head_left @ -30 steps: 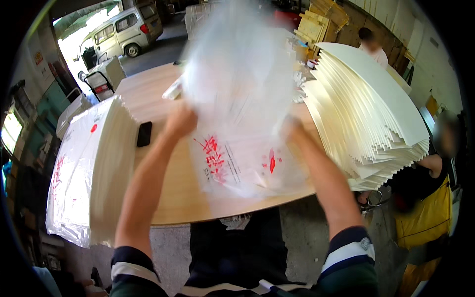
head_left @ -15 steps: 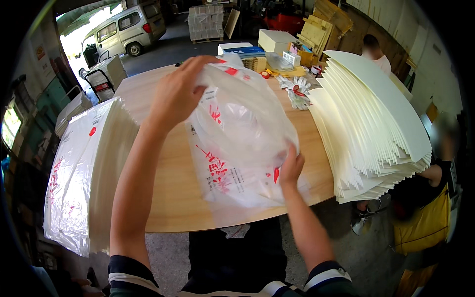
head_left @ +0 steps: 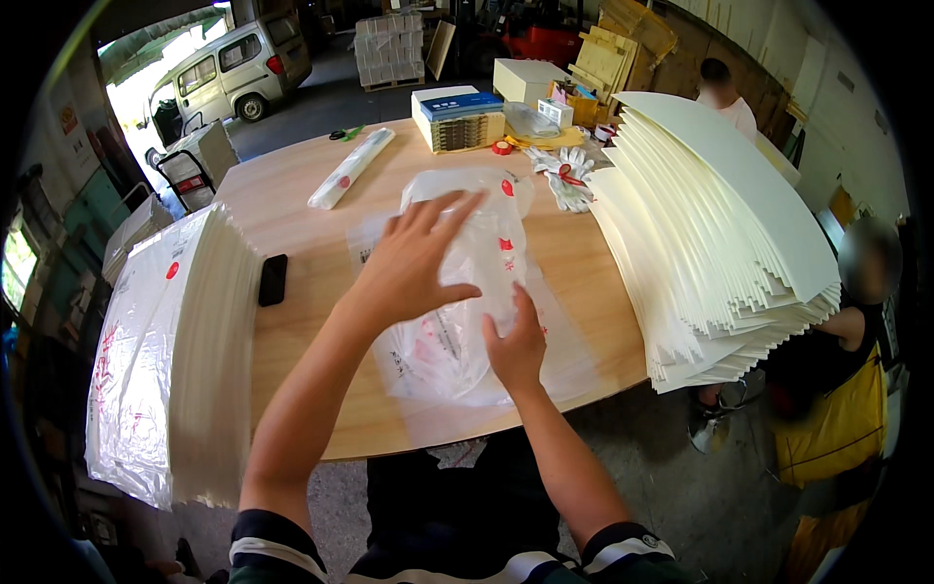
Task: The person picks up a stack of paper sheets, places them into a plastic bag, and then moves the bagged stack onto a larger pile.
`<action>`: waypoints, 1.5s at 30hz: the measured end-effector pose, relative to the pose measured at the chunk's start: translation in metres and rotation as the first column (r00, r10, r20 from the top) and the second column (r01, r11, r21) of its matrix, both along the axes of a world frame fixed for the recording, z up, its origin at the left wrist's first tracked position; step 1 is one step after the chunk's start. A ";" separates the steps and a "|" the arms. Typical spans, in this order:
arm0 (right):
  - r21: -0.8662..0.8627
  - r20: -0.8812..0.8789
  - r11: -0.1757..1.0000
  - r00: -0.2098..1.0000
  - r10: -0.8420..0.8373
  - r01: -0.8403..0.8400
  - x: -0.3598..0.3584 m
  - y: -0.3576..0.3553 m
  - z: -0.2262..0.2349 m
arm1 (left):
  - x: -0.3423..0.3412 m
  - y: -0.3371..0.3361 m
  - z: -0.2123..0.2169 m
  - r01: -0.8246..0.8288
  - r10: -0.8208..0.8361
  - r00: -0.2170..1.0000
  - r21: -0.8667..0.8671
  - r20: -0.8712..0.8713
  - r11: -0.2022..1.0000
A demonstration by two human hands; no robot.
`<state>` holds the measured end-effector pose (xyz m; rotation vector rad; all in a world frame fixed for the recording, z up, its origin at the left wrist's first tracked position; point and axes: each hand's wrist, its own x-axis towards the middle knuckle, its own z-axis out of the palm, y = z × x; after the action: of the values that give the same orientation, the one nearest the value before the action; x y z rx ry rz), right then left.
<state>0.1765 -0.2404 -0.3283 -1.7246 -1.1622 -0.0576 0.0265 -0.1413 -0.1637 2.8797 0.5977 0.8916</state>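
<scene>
A crumpled clear plastic bag [head_left: 491,234] with red print lies across the middle of the wooden table [head_left: 302,389], on top of flatter plastic bags [head_left: 569,355]. Over its left part hovers my left hand [head_left: 413,258], fingers spread and holding nothing. My right hand [head_left: 516,341] is at the bag's right side, thumb and forefinger apart; whether it touches the plastic is unclear. Both forearms reach in from the lower edge and hide part of the sheets.
A tall stack of cream sheets [head_left: 700,263] rises on the right, a plastic-wrapped stack [head_left: 146,331] on the left beside a black phone [head_left: 273,280]. Farther back lie a rolled plastic bundle [head_left: 352,167], white gloves [head_left: 564,175] and red tape [head_left: 502,148]. Two people are at the right.
The lifted, ballooned bag has come down and collapsed onto the table. My left hand has let go and moved down and right; my right hand has shifted left. The phone and rolled bundle are uncovered.
</scene>
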 end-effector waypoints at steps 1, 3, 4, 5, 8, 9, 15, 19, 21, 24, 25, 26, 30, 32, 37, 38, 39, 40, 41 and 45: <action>-0.013 -0.042 1.000 0.999 0.004 -0.004 0.011 -0.001 -0.010 | -0.008 -0.007 -0.010 -0.057 0.061 0.995 -0.055 0.080 0.997; 0.098 -0.064 0.995 0.998 -0.019 0.025 0.022 -0.002 -0.016 | -0.027 -0.020 -0.039 -0.182 0.199 0.974 -0.145 0.112 0.973; 0.111 -0.092 0.994 0.996 0.006 0.004 0.028 -0.002 -0.022 | -0.039 -0.025 -0.060 -0.258 0.273 0.959 -0.167 0.070 0.951; 0.120 -0.118 0.993 0.993 0.026 -0.012 0.032 -0.002 -0.027 | -0.045 -0.027 -0.078 -0.331 0.341 0.940 -0.190 0.025 0.924; 0.191 -0.274 0.982 0.961 0.048 0.006 0.044 -0.005 -0.021 | -0.038 -0.023 -0.123 -0.340 0.402 0.904 -0.324 0.147 0.883; 0.219 -0.311 0.976 0.949 0.060 0.010 0.043 -0.003 -0.015 | -0.037 -0.018 -0.132 -0.343 0.415 0.899 -0.367 0.136 0.864; 0.107 -0.339 0.994 0.940 0.024 0.014 0.070 -0.002 0.017 | -0.019 0.007 -0.143 -0.234 0.478 0.753 -0.495 0.451 0.837; 0.131 -0.269 0.990 0.959 0.086 -0.052 0.089 0.014 0.005 | -0.020 0.017 -0.135 -0.118 0.469 0.574 -0.499 0.672 0.859; 0.154 -0.268 0.986 0.957 0.110 -0.071 0.087 0.023 0.012 | -0.023 0.011 -0.126 -0.132 0.430 0.567 -0.437 0.703 0.890; 0.271 -0.320 0.956 0.927 0.198 -0.110 0.082 0.037 0.025 | -0.033 -0.002 -0.130 -0.105 0.291 0.542 -0.280 0.789 0.954; 0.324 -0.343 0.938 0.909 0.237 -0.122 0.080 0.040 0.030 | -0.037 -0.009 -0.133 -0.155 0.250 0.561 -0.196 0.789 0.968; 0.347 -0.341 0.926 0.899 0.274 -0.150 0.076 0.041 0.035 | -0.043 -0.019 -0.138 -0.208 0.214 0.582 -0.111 0.785 0.972; 0.416 -0.339 0.879 0.857 0.389 -0.235 0.065 0.039 0.044 | -0.044 -0.058 -0.168 -0.173 0.088 0.600 0.021 0.795 0.985; 0.384 -0.303 0.892 0.879 0.367 -0.240 0.070 0.036 0.035 | -0.036 -0.065 -0.169 -0.178 0.183 0.643 -0.088 0.744 0.980; 0.142 -0.021 0.989 0.998 0.051 -0.048 0.113 0.019 0.012 | -0.022 -0.046 -0.152 -0.222 0.370 0.661 -0.302 0.653 0.927; 0.088 -0.063 0.996 0.997 0.039 -0.034 0.121 0.015 0.012 | -0.019 -0.036 -0.149 -0.186 0.369 0.674 -0.336 0.640 0.923; 0.079 -0.099 0.995 0.993 0.071 -0.064 0.128 0.010 0.010 | -0.017 -0.031 -0.146 -0.170 0.377 0.678 -0.365 0.631 0.915; 0.071 -0.134 0.993 0.986 0.099 -0.090 0.135 0.003 0.009 | -0.015 -0.028 -0.143 -0.150 0.382 0.683 -0.393 0.622 0.907; 0.065 -0.170 0.992 0.979 0.115 -0.106 0.143 -0.006 0.010 | -0.010 -0.025 -0.138 -0.120 0.379 0.694 -0.420 0.612 0.899; 0.254 0.187 0.967 0.979 -0.075 0.026 0.124 -0.067 0.041 | -0.021 -0.043 -0.138 -0.095 0.295 0.819 -0.391 0.492 0.916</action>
<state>0.3008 -0.3075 -0.2871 -1.5480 -1.1965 -0.3977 0.0057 -0.1845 -0.3013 2.1255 0.8869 1.3944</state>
